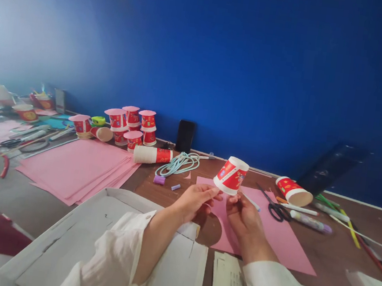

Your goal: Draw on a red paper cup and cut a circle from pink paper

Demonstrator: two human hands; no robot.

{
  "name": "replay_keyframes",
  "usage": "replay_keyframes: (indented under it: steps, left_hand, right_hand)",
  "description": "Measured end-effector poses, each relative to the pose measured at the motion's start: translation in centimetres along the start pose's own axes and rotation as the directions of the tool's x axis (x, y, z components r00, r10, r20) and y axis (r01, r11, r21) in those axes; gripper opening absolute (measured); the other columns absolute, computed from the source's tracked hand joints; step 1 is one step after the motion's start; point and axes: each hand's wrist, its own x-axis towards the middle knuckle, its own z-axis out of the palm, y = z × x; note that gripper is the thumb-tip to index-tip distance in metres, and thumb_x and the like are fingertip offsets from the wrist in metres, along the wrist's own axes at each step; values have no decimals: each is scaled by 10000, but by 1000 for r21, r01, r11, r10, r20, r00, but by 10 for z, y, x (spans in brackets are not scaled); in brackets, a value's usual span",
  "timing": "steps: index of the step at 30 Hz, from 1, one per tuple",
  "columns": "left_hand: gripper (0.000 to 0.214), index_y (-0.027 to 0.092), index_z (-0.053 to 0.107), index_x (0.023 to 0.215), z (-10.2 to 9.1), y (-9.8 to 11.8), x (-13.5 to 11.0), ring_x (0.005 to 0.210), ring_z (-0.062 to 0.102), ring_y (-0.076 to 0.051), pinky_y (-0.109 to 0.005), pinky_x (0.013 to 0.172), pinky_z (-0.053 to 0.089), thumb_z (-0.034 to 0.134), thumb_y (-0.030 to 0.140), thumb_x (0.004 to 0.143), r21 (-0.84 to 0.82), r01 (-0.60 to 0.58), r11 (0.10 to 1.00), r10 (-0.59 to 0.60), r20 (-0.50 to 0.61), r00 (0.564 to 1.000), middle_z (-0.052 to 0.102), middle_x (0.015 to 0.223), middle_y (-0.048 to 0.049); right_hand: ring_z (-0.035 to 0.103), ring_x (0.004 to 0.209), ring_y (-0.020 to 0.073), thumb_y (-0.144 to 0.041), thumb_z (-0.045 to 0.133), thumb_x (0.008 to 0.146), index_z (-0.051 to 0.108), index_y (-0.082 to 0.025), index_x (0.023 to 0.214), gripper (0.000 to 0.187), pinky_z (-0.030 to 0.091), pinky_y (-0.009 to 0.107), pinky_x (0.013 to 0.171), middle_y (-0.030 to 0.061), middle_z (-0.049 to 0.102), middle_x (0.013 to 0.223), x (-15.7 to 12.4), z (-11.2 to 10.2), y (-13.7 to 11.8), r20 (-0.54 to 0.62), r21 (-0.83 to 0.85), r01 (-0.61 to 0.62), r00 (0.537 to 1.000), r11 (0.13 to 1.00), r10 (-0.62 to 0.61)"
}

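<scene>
A red and white paper cup (231,175) is held upside down over the table, its narrow base up and slightly tilted. My left hand (197,203) pinches the rim at its lower left. Closed below the rim on the other side is my right hand (241,214), its fingertips against the cup. Under both hands lies a pink paper sheet (284,239) with a rounded cut-out in its left edge. Black scissors (275,210) rest on that sheet, right of my right hand. A pen (251,201) lies partly behind the right hand.
Pink-topped cups (117,118) stand stacked at the back left, near a nested cup stack (152,155) and a pale blue cable (181,164). Pink sheets (78,166) lie left. Another cup (293,191) and a glue stick (310,222) lie right. White cardboard (76,236) is in front.
</scene>
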Motion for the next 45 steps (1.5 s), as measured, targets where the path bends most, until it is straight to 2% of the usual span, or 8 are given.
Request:
replay_keyframes:
  steps: [3,7,10,13,17,21,34,45]
  left_hand:
    - [287,106,695,857,7,-4,-5,601,524,-56,-152,524,443,803,318,697,-290,43,956,-16,97,995,621,735,-40]
    - [220,108,657,825,9,-2,-4,591,546,-55,-138,549,468,802,211,695,-530,35,847,-48,-11,999,575,661,-5]
    - [159,110,641,830,5,1,0,583,554,-54,-135,543,480,757,157,732,-611,-16,792,-69,-114,991,588,674,-10]
    - [119,94,644,851,3,0,5,561,548,-46,-132,539,488,715,122,760,-623,-43,781,-104,-198,975,600,679,-17]
    - [89,81,651,833,5,-6,7,547,537,-37,-128,539,486,700,100,761,-612,-52,789,-106,-219,970,623,708,-31]
    - [85,91,649,783,9,-7,6,540,525,-36,-123,528,470,718,90,734,-595,-48,802,-107,-221,969,615,682,-20]
    - [88,72,685,812,12,-7,3,568,531,-47,-153,580,467,710,96,731,-569,-23,822,-106,-193,975,616,683,-25]
    - [103,76,675,806,10,-8,4,573,544,-51,-154,580,468,727,112,725,-567,-18,823,-95,-170,981,607,670,-15]
  right_hand:
    - [504,584,73,-271,797,616,650,-217,793,236,508,168,481,-17,626,792,-6,7,2,42,-37,4,999,999,-2]
    - [550,622,88,-333,783,670,666,-224,933,307,520,195,542,-13,642,791,-12,10,7,-4,-157,6,1000,988,-7]
    - [580,612,116,-426,739,730,629,-226,1046,390,508,236,535,5,667,817,-17,7,5,-147,-430,149,962,891,-232]
    - [583,603,134,-473,582,864,617,-212,1138,380,498,288,586,49,683,874,-24,7,-1,6,-753,382,819,536,-574]
    - [626,863,203,-322,525,916,635,-213,1192,316,499,375,818,102,696,1045,-34,13,-7,480,-737,676,520,-3,-706]
    - [630,855,201,-216,580,880,645,-217,1190,317,508,354,812,92,712,997,-39,16,-5,644,-657,719,378,-228,-665]
    - [642,854,199,-151,607,849,641,-207,1160,318,493,365,857,81,718,963,-35,15,-3,727,-599,714,296,-362,-619]
    - [651,847,194,-146,597,855,639,-200,1154,307,492,365,857,82,718,949,-35,16,-3,728,-602,715,306,-356,-614]
